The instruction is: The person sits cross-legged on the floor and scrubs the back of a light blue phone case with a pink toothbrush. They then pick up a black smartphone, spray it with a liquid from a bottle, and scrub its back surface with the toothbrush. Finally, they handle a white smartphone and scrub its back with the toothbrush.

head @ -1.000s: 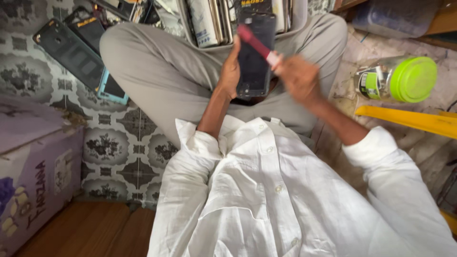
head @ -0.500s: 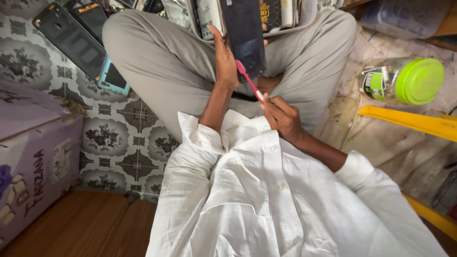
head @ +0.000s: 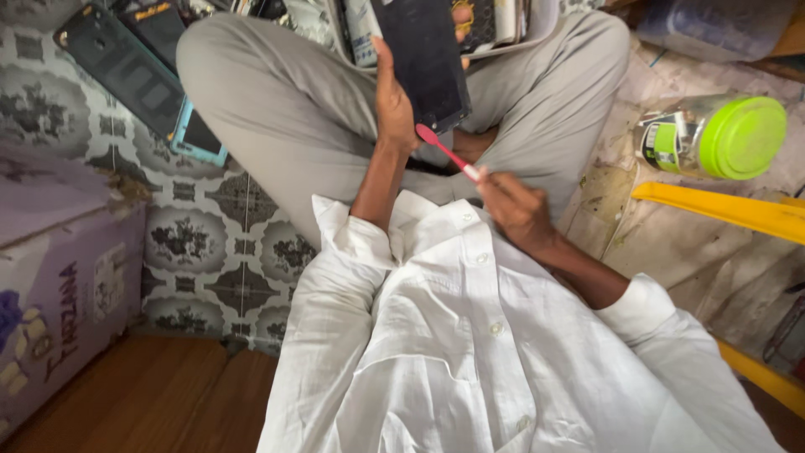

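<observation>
Left hand (head: 394, 101) grips a dark phone panel (head: 423, 59) upright above the lap, while right hand (head: 516, 205) pinches a red toothbrush (head: 444, 151), its head touching the panel's lower edge.

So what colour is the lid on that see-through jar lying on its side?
Bright green: the round lid on the clear plastic jar, seen in the head view.

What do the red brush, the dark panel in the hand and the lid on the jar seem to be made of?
The red toothbrush in the right hand looks like moulded plastic: thin, smooth, evenly coloured. The dark phone panel held by the left hand seems to be glass or plastic, flat with a dusty, dull sheen; which one is unclear. The green lid on the clear jar looks like matte plastic.
</observation>
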